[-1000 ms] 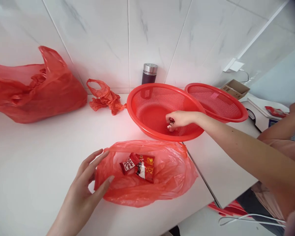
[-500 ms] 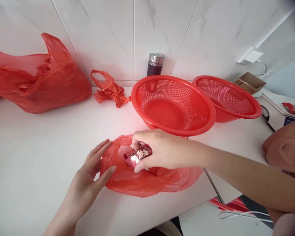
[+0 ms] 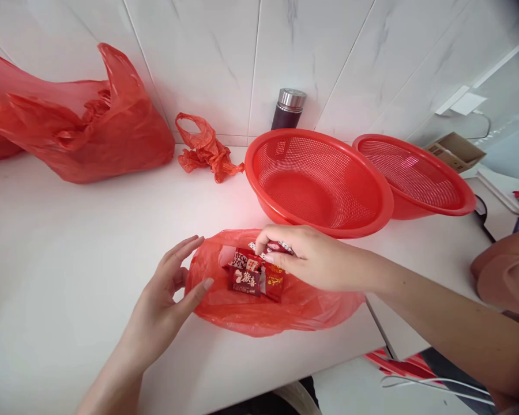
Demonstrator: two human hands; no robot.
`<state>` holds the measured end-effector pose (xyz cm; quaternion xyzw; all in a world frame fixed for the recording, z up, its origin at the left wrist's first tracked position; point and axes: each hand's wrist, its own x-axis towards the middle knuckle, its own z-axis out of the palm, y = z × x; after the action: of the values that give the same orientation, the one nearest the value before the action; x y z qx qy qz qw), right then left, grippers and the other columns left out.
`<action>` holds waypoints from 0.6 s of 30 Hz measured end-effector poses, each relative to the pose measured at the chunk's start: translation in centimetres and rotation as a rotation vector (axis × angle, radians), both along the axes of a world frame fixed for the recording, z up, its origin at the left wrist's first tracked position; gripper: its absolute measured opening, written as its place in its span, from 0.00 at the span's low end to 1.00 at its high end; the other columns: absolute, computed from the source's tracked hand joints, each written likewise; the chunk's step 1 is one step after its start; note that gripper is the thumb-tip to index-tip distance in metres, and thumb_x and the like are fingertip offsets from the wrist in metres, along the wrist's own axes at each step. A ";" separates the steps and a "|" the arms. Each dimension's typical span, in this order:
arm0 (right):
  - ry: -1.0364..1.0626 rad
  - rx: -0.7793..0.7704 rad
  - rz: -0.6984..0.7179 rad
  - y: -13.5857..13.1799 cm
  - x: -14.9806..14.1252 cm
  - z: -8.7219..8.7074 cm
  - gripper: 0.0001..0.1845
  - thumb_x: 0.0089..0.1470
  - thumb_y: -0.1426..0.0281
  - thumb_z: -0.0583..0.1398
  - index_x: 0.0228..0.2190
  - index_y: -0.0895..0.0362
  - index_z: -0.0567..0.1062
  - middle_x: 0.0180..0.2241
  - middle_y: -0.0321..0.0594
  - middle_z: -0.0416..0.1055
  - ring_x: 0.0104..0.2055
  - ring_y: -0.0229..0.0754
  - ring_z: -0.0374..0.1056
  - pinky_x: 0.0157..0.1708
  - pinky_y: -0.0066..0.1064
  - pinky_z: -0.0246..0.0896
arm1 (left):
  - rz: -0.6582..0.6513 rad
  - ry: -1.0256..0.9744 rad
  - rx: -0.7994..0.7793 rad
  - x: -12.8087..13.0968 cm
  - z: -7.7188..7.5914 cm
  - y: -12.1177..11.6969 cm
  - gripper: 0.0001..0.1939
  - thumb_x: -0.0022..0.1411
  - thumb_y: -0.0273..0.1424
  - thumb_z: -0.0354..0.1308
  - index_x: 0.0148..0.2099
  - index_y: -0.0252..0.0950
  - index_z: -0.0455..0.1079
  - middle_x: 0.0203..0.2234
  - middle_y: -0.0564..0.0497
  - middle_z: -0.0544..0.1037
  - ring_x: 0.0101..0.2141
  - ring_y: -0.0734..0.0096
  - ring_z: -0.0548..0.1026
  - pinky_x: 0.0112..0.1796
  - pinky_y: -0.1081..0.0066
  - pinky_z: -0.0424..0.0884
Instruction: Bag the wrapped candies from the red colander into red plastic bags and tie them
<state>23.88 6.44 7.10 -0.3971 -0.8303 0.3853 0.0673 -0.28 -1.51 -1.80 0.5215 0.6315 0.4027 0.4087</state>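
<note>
A small red plastic bag (image 3: 285, 311) lies open on the white counter (image 3: 69, 242), close to its front edge. Several red wrapped candy packets (image 3: 246, 279) lie inside it. My left hand (image 3: 164, 300) rests at the bag's left rim, fingers stretched out and the thumb touching the plastic. Over the bag's mouth, my right hand (image 3: 311, 259) is closed in a pinch on a small wrapped candy (image 3: 279, 248), just above the packets.
Behind the bag stands an empty red perforated basket (image 3: 320, 178), with a second one (image 3: 415, 176) to its right. A big stuffed red bag (image 3: 90, 132) and a crumpled one (image 3: 205, 150) lie at the back left, near a steel-capped flask (image 3: 289, 108). A cardboard box (image 3: 456, 151) sits far right.
My right hand came from the near basket to the small bag and dropped a red packet in; it now pinches a small candy above it. My left hand stayed at the rim.
</note>
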 end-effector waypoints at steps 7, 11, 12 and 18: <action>-0.174 0.016 0.155 -1.6 3.6 0.0 0.16 0.61 0.70 0.55 0.47 0.43 0.75 0.55 0.31 0.67 0.57 0.45 0.63 0.54 0.38 0.60 | -0.060 -0.052 -0.178 -1.2 -0.2 0.6 0.33 0.60 0.50 0.56 0.64 0.44 0.59 0.47 0.46 0.77 0.36 0.62 0.77 0.37 0.66 0.76; -0.104 0.139 0.002 -2.4 5.5 0.9 0.14 0.63 0.67 0.53 0.47 0.46 0.74 0.50 0.33 0.72 0.51 0.43 0.69 0.49 0.35 0.66 | -0.108 -0.025 -0.250 -1.2 -0.3 0.7 0.27 0.59 0.51 0.56 0.54 0.39 0.69 0.38 0.49 0.80 0.37 0.62 0.76 0.37 0.69 0.73; -0.065 0.229 -0.082 -2.4 6.0 1.0 0.13 0.63 0.67 0.54 0.47 0.47 0.74 0.48 0.34 0.73 0.50 0.43 0.70 0.47 0.35 0.67 | -0.129 -0.026 -0.252 -1.2 -0.3 0.7 0.25 0.59 0.50 0.57 0.51 0.39 0.71 0.37 0.49 0.80 0.36 0.62 0.76 0.36 0.70 0.72; -0.108 0.666 -0.267 -2.4 8.1 -1.2 0.18 0.62 0.73 0.53 0.52 0.55 0.72 0.50 0.43 0.73 0.50 0.48 0.71 0.48 0.43 0.67 | -0.099 -0.089 -0.253 -1.1 -0.5 0.7 0.22 0.58 0.49 0.58 0.47 0.39 0.71 0.37 0.49 0.80 0.36 0.62 0.77 0.34 0.71 0.73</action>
<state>31.97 4.02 5.92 -0.4782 -0.8534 0.0597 0.1987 -1.36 -0.79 -2.34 0.4779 0.6321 0.3219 0.5180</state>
